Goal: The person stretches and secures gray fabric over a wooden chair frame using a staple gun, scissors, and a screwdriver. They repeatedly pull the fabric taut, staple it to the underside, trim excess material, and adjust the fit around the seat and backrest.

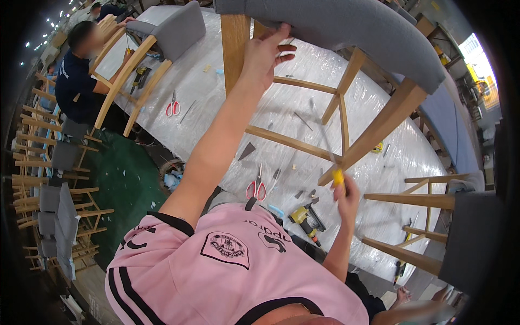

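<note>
A wooden chair (pixel 346 154) with a grey padded seat (pixel 352 27) lies tipped on the plastic-covered table (pixel 303 97). My left hand (pixel 265 51) reaches up and grips the grey seat edge beside a wooden leg (pixel 234 43). My right hand (pixel 346 197) holds a yellow-handled tool (pixel 337 176) with a thin metal shaft pointing up toward the chair's rungs; it sits near the end of a slanted leg.
Red-handled scissors (pixel 257 189) and a yellow nail gun (pixel 306 219) lie near the table's front edge. Another pair of scissors (pixel 173 107) lies further left. A person in dark blue (pixel 76 81) works on another chair (pixel 157 49). Stacked chair frames (pixel 54 179) stand left; another chair (pixel 439 227) stands right.
</note>
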`<action>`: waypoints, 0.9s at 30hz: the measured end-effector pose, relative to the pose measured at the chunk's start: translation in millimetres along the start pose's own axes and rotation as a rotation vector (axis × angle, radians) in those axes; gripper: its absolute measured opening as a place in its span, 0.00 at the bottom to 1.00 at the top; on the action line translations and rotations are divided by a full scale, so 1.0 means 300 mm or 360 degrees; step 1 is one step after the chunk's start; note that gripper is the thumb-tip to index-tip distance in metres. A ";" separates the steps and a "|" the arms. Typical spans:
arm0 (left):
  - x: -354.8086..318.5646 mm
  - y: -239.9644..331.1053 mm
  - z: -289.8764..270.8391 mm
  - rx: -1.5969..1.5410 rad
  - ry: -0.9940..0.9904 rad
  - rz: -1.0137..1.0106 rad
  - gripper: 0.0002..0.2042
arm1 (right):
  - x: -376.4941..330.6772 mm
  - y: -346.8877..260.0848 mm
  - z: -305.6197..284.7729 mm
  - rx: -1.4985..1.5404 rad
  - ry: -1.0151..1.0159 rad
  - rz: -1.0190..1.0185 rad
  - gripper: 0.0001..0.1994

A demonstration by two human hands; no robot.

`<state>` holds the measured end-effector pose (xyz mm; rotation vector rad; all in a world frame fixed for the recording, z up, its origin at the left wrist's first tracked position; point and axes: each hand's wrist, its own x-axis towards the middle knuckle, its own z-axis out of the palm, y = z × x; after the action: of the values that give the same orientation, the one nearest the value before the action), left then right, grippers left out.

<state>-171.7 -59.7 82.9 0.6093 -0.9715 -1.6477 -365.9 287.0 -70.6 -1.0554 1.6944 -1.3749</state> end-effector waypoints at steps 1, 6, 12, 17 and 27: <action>0.014 0.002 0.001 -0.0002 -0.0006 0.0027 0.17 | 0.065 -0.054 0.002 0.0024 0.0025 -0.0028 0.19; -0.028 0.009 0.000 -0.0250 -0.0058 0.0059 0.10 | 0.304 -0.226 -0.012 -0.0095 0.0031 -0.0259 0.21; -0.039 0.006 -0.012 -0.0293 -0.0052 0.0026 0.11 | 0.437 -0.344 0.001 -0.0137 -0.0046 -0.0252 0.23; -0.070 0.023 0.002 -0.0187 -0.0021 0.0043 0.12 | 0.485 -0.359 0.023 -0.0295 0.0047 -0.0561 0.24; 0.014 0.070 0.006 0.0226 -0.0025 0.0296 0.13 | 0.457 -0.420 0.038 -0.0377 0.0110 -0.0748 0.18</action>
<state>-163.1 -65.1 101.9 0.5828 -1.1294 -1.4299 -393.1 145.0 47.4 -1.6370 1.7598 -1.5308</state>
